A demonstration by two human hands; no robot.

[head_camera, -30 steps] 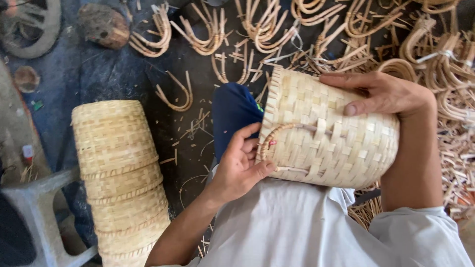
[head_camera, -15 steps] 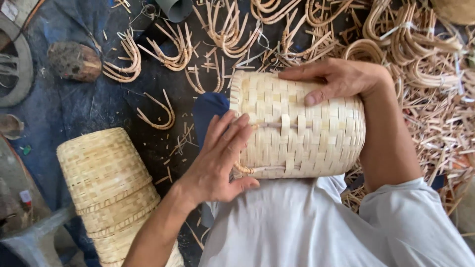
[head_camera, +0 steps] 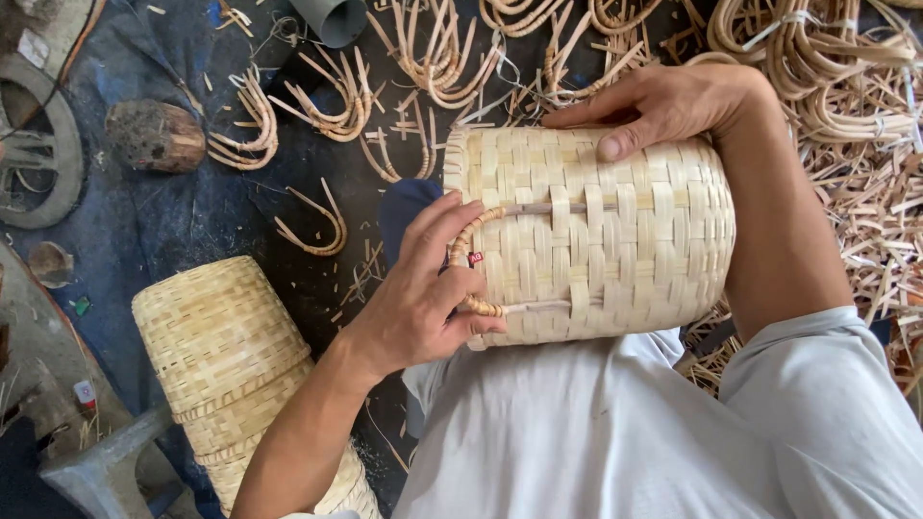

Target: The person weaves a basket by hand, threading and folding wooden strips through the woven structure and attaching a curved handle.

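A woven basket [head_camera: 606, 235] of pale strips lies on its side across the person's lap, its rim turned to the left. The left hand [head_camera: 423, 298] rests against the rim side of the basket with its fingers spread and curled around a curved cane handle [head_camera: 468, 258] wrapped in thin strips; the handle's two ends are tucked under the weave. The thumb presses the lower end of the handle against the basket. The right hand [head_camera: 663, 106] lies on top of the basket, fingers stretched out flat and thumb pressed down on the weave, steadying it.

On the floor to the left stands a stack of finished baskets [head_camera: 226, 370], nested one in another. Bent cane handles [head_camera: 332, 96] lie scattered in bunches over the dark floor, and a larger heap of them [head_camera: 827, 67] sits at the upper right. A short log [head_camera: 154, 135] lies at the upper left.
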